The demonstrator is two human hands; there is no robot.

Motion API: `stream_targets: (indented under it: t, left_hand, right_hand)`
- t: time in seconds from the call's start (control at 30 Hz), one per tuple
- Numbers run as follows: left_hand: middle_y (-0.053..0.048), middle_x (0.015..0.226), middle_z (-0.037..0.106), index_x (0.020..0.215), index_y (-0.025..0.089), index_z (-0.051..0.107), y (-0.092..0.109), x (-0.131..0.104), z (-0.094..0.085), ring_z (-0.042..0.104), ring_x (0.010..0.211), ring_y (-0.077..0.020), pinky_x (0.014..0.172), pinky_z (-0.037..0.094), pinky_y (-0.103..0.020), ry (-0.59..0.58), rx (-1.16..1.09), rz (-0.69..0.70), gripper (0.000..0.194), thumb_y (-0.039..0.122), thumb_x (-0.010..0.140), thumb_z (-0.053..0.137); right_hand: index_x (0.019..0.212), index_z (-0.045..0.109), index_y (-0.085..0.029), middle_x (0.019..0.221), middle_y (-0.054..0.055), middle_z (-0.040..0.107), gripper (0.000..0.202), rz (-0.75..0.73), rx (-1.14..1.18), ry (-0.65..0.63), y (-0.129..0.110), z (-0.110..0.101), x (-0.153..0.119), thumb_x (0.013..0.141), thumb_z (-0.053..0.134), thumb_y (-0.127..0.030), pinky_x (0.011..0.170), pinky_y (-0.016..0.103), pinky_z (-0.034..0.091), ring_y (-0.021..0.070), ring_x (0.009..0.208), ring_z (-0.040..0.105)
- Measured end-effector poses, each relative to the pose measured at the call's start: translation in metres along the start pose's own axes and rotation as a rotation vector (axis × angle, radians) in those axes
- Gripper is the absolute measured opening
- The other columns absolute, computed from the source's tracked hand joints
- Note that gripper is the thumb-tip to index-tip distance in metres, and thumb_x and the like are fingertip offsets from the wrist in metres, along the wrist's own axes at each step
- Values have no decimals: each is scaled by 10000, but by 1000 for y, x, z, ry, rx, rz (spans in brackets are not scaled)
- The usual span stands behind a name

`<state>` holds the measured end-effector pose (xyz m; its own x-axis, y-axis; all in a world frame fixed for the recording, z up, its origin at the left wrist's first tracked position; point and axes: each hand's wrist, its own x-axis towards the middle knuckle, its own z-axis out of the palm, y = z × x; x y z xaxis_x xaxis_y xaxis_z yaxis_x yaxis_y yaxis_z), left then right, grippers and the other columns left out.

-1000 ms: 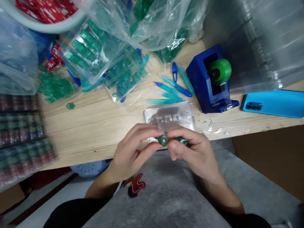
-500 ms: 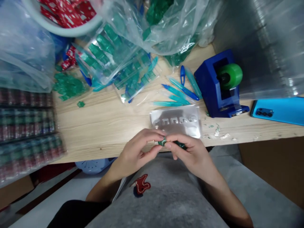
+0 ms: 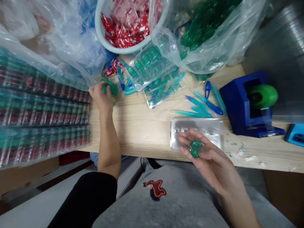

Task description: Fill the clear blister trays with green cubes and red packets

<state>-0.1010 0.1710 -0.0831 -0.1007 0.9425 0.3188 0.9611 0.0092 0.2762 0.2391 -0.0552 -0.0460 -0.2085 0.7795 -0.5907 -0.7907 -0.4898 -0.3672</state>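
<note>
My left hand (image 3: 102, 96) reaches to the pile of small green pieces (image 3: 112, 88) at the left of the table, its fingers over the pile's edge and slightly blurred; whether a piece is between them is hidden. Green pieces (image 3: 195, 148) rest on the fingers of my right hand (image 3: 209, 155), which is turned palm up with the fingers loosely curled. Beneath those fingertips lies a clear plastic tray (image 3: 175, 139) with a row of moulded hollows.
Teal and blue pens (image 3: 199, 106) lie behind the tray, left of a blue tape dispenser (image 3: 237, 107). Packed clear trays (image 3: 152, 65) and a white bowl (image 3: 116, 49) of red packets stand at the back. Stacked filled packs (image 3: 47, 126) line the left; a blue phone (image 3: 295, 134) lies far right.
My hands have parted: the left went out left to the green pile, the right turned palm up with green pieces showing. The camera view has shifted left.
</note>
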Motion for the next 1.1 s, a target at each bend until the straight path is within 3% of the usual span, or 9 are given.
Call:
stream_targets:
  t: [0.13, 0.27, 0.3, 0.33, 0.43, 0.53, 0.87, 0.97, 1.1]
  left_hand:
    - [4, 1239, 504, 1080, 40, 511, 8, -7, 3, 412, 1346, -262, 1012, 278, -597, 93, -70, 50, 534, 558, 952, 515]
    - [10, 1187, 609, 1096, 206, 591, 66, -66, -17, 557, 1223, -221, 983, 482, -495, 144, -291, 148, 239, 397, 1002, 483]
    - [29, 1157, 638, 1073, 243, 618, 85, -84, -26, 581, 1197, -203, 1033, 472, -474, 99, -363, 200, 190, 360, 999, 488]
    - [25, 1197, 639, 1109, 273, 632, 104, -101, -36, 574, 1213, -203, 1072, 447, -472, -53, -489, 267, 178, 297, 994, 499]
    - [-13, 1218, 632, 1155, 287, 631, 153, -139, -63, 581, 1152, -206, 996, 485, -420, -332, -679, 534, 232, 233, 931, 599]
    - [-60, 1162, 636, 1165, 243, 608, 179, -155, -73, 580, 1104, -221, 934, 496, -396, -448, -660, 691, 273, 235, 897, 655]
    - [-34, 1058, 687, 1197, 257, 607, 178, -158, -62, 621, 1011, -171, 876, 523, -319, -614, -993, 483, 317, 222, 889, 674]
    - [-24, 1006, 696, 1148, 265, 633, 171, -158, -60, 637, 965, -172, 838, 537, -321, -575, -960, 428, 266, 221, 889, 674]
    - [-24, 976, 688, 1099, 247, 649, 155, -154, -47, 645, 921, -171, 817, 546, -320, -465, -658, 483, 207, 193, 899, 652]
  right_hand:
    - [1042, 728, -281, 1139, 18, 739, 247, -23, 4, -9, 3, 5, -1, 835, 631, -189, 1040, 375, 519, 179, 1108, 687]
    - [1048, 708, -275, 1180, 26, 725, 204, -50, -1, -50, 3, 11, 1, 862, 633, -234, 1109, 452, 461, 198, 1151, 669]
    - [1048, 708, -268, 1191, 28, 723, 216, -56, 4, -57, 3, 12, 1, 851, 627, -225, 1112, 460, 456, 205, 1169, 660]
    - [1051, 710, -262, 1200, 29, 721, 242, -64, 14, -67, 2, 14, 2, 833, 619, -208, 1116, 465, 451, 211, 1189, 649]
    - [1071, 719, -259, 1213, 14, 721, 349, -108, 34, -95, 0, 18, 2, 767, 587, -152, 1142, 463, 420, 213, 1234, 621]
    - [1117, 707, -297, 1272, -16, 692, 412, -142, -26, -92, -1, 21, -1, 769, 568, -127, 1159, 443, 398, 193, 1286, 580]
    - [1331, 568, -377, 1459, -40, 544, 448, -299, -267, -162, 6, 17, -11, 936, 570, -165, 1195, 417, 358, 164, 1405, 445]
    - [1302, 585, -357, 1428, -27, 574, 402, -376, -310, -54, 7, 10, -8, 935, 582, -194, 1166, 417, 411, 169, 1352, 513]
    - [1250, 598, -330, 1356, 0, 629, 337, -477, -382, 180, 3, -8, -5, 926, 611, -237, 1145, 427, 438, 173, 1284, 577]
